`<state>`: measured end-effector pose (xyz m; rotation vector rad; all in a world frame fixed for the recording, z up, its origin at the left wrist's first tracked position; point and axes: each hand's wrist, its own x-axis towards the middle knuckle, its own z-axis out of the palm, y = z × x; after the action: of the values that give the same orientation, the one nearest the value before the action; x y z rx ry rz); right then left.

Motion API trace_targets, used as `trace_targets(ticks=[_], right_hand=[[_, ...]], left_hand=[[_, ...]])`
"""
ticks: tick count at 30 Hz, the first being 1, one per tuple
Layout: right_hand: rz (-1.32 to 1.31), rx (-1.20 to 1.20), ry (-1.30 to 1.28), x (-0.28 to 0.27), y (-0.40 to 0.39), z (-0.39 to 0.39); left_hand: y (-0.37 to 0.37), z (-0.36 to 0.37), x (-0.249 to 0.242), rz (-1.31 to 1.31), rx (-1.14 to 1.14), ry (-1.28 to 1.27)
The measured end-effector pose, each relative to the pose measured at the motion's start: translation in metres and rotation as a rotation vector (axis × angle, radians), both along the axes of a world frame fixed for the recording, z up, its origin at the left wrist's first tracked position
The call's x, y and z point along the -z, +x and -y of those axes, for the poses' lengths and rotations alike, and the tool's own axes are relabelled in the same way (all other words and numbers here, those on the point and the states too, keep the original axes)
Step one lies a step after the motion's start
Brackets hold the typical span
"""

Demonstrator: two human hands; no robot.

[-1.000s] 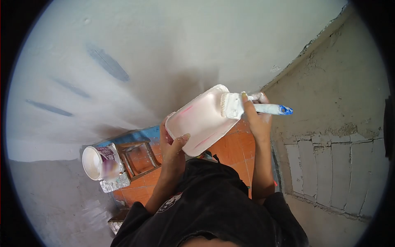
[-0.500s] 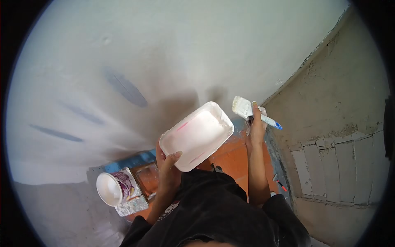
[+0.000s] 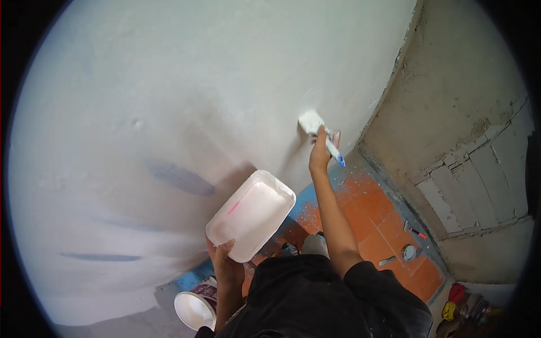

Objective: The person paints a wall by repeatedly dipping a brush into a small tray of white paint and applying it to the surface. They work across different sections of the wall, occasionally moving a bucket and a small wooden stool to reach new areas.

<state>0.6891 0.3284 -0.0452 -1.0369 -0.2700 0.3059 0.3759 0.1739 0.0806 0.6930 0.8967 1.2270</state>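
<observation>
My right hand [image 3: 322, 149] is closed round a paintbrush [image 3: 332, 150] with a pale handle tipped in blue. Its broad, white-coated bristles meet the pale painted wall [image 3: 236, 67]. In my left hand [image 3: 224, 256] is a shallow white paint tray [image 3: 253, 214], gripped at its near lower end with the thumb over the rim. Pink streaks mark the tray, which is tilted and held close in front of the wall. A darker grey streak [image 3: 183, 178] shows on the wall to the left of the tray.
Below left stands a white bucket [image 3: 195, 311] with a purple label. On the orange tiled floor [image 3: 360, 219] lie a red-handled tool [image 3: 415, 230], a small round container [image 3: 408, 252] and a scraper [image 3: 387, 261]. A rough grey wall [image 3: 439, 107] rises at right; coloured cloths [image 3: 459, 304] lie lower right.
The brush has moved left and up onto the wall. My left hand has lowered the tray. The view has turned right, showing more floor and the tools on it.
</observation>
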Motion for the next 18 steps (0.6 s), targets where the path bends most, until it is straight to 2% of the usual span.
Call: trace_targets(ticks=[4, 5, 7, 10, 14, 15, 17, 18], right_hand=[[-0.032, -0.117, -0.317, 0.042, 0.008, 0.017], [-0.099, -0.030, -0.294, 0.044, 0.012, 0.009], [0.024, -0.003, -0.302, -0.008, 0.022, 0.001], [0.057, 0.005, -0.038, -0.125, 0.031, 0.003], [0.210, -0.046, 0.151, -0.186, 0.036, 0.007], [0.255, -0.025, 0.169, -0.172, 0.038, 0.004], [0.183, -0.078, 0.174, -0.125, 0.029, 0.003], [0.047, 0.038, 0.175, -0.090, 0.016, -0.005]], left_hand=[[-0.006, -0.008, 0.002, 0.002, 0.050, 0.004], [-0.006, -0.010, 0.000, 0.005, 0.064, -0.004], [-0.007, -0.013, -0.004, 0.011, 0.085, -0.022], [-0.006, -0.014, -0.007, 0.004, 0.091, -0.033], [-0.008, -0.015, -0.004, 0.012, 0.089, -0.038], [-0.009, -0.015, -0.001, 0.014, 0.086, -0.036], [-0.009, -0.016, 0.002, 0.016, 0.081, -0.030], [-0.009, -0.016, 0.003, 0.016, 0.079, -0.027]])
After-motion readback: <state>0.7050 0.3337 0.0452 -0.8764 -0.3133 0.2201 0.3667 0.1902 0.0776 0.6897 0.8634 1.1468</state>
